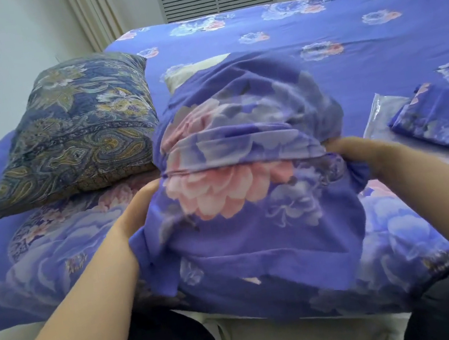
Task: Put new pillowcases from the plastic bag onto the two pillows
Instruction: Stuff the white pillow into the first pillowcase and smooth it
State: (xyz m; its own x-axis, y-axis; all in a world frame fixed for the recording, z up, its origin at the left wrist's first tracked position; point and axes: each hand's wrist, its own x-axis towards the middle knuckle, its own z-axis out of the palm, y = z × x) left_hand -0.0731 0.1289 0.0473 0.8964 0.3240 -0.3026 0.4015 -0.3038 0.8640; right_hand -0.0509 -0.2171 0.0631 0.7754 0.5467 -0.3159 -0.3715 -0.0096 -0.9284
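Now we hold the pillow (195, 70) upright on the bed (312, 29), the new pillowcase (247, 172) half over it. Our left hand (138, 210) and right hand (361, 151) each grip bunched pillowcase cloth. Left of the pillow lies the paisley pillow (75, 128); right of it, a folded pillowcase (441, 115) on the bag (376, 116).

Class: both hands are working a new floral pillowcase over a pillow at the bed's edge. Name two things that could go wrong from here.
1. The pillowcase is bunched in folds; the cream pillow corner still pokes out, so it may jam.
2. The left hand and right hand pull near the bed edge; the pillow could slide off.
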